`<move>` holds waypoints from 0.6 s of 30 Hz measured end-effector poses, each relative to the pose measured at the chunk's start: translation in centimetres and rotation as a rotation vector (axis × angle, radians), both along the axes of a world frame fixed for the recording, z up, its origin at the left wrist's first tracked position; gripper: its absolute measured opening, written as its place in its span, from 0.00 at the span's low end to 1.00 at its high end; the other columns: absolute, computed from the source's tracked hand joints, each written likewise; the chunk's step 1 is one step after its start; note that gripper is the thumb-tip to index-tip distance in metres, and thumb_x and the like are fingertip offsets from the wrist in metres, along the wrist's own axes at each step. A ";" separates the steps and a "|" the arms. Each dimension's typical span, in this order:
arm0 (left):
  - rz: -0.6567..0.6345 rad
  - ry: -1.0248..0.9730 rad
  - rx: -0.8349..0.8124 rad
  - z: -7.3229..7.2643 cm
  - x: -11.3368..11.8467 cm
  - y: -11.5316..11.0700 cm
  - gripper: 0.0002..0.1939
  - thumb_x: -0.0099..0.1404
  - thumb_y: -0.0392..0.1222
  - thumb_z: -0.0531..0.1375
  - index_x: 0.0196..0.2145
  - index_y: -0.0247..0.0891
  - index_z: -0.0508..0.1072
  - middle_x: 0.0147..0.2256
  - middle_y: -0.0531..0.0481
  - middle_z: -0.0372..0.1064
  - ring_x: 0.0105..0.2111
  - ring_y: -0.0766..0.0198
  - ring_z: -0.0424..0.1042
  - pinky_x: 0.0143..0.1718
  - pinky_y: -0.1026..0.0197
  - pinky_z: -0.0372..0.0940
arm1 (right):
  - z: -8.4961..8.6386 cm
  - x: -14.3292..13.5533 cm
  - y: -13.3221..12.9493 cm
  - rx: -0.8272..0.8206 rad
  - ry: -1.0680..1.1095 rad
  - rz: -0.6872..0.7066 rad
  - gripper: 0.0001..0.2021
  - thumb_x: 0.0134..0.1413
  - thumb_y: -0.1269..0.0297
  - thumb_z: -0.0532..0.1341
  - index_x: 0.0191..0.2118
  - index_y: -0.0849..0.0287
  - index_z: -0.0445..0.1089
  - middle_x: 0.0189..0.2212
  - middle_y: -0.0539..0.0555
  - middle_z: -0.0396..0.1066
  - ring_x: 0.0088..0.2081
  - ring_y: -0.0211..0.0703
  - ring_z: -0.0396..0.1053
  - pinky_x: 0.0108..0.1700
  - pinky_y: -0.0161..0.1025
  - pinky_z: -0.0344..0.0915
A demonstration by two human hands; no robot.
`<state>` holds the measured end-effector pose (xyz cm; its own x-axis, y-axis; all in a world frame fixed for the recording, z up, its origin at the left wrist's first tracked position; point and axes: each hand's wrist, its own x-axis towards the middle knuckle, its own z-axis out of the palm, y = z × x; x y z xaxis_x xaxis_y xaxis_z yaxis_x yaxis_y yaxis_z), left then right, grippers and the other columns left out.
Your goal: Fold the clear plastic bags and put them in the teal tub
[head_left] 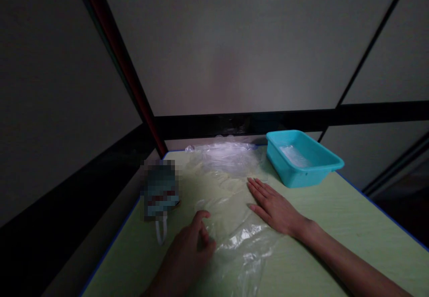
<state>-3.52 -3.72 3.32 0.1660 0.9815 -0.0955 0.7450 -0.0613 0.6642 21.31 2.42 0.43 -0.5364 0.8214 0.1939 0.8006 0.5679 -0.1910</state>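
A thin, clear, crinkled plastic sheet (244, 239) lies spread over the pale green table; whether it is a bag or a single layer I cannot tell. My right hand (273, 205) rests flat on its right side, palm down and fingers stretched out. At the sheet's left edge is my left hand (192, 248), its fingers bent and a gap between forefinger and thumb. Nothing shows in that gap, though its lower fingers are partly hidden. Behind both hands, more clear plastic (228, 154) lies in a whitish heap at the table's far edge.
A turquoise plastic basin (301, 176) stands at the back right, with a flat clear packet (295, 156) inside. On the left lies a blurred-out item (161, 190) with a white strap loop (161, 230). The green table (351, 225) has blue edging and meets a grey panelled wall (244, 64).
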 end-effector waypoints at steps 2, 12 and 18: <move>0.026 0.173 0.041 0.9 -0.6 0.1 0.19 0.55 0.34 0.52 0.46 0.37 0.60 0.27 0.54 0.65 0.28 0.61 0.69 0.31 0.61 0.60 | 0.0 0.1 0.0 -0.008 0.020 0.004 0.31 0.60 0.49 0.43 0.62 0.66 0.44 0.61 0.61 0.42 0.61 0.49 0.39 0.59 0.49 0.46; -0.362 0.465 0.332 0.3 3.6 1.3 0.33 0.60 0.50 0.53 0.57 0.26 0.53 0.60 0.35 0.45 0.59 0.51 0.45 0.56 0.50 0.49 | 0.8 0.1 -0.2 -0.049 0.003 0.013 0.34 0.58 0.45 0.42 0.62 0.68 0.43 0.61 0.63 0.41 0.61 0.49 0.38 0.59 0.50 0.44; -0.397 0.525 0.371 -2.4 3.3 2.0 0.39 0.59 0.54 0.53 0.59 0.22 0.48 0.60 0.33 0.38 0.60 0.51 0.40 0.57 0.49 0.47 | 0.7 0.5 -0.1 -0.038 -0.036 0.007 0.34 0.58 0.46 0.42 0.61 0.67 0.44 0.60 0.62 0.43 0.61 0.49 0.40 0.59 0.50 0.45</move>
<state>-0.24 -1.70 0.91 0.5372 0.8409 0.0653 0.8335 -0.5411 0.1115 21.80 2.30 1.17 -0.5485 0.8238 0.1430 0.8032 0.5667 -0.1839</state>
